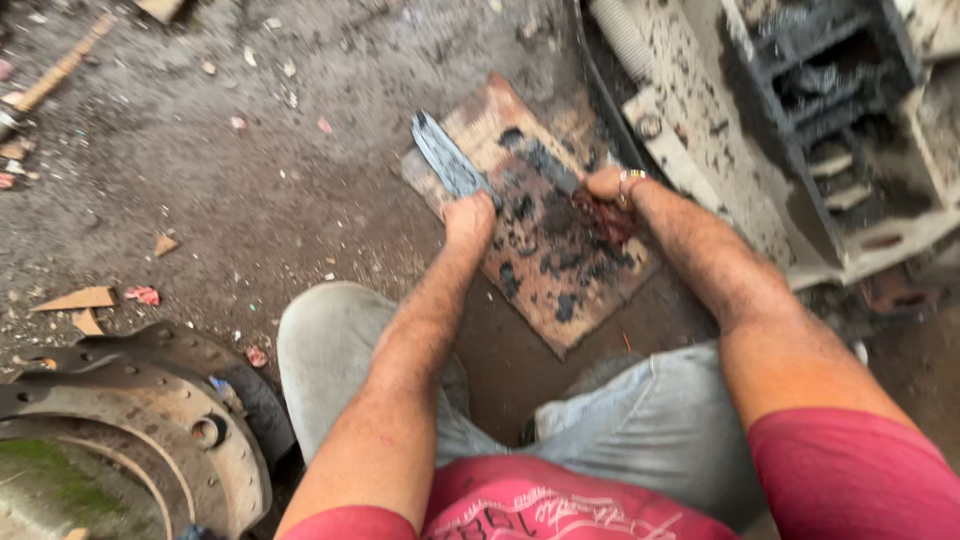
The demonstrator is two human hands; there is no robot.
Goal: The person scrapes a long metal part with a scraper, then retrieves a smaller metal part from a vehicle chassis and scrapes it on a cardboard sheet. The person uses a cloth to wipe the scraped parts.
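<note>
My left hand (468, 218) grips a flat, dark, greasy metal bar (447, 156) that points up and to the left. My right hand (606, 187) holds a second dark metal piece (548, 165) together with a red rag (610, 218); a ring shows on one finger. Both hands hover over a grease-stained piece of cardboard (560, 290) lying on the dirt ground. I am crouched, with my knees in grey trousers below the hands.
A rusty brake drum (150, 430) lies at the lower left. A dirty white vehicle chassis part (730, 120) stands at the right. Scraps of cardboard (80, 298), wood and small debris litter the ground at the left.
</note>
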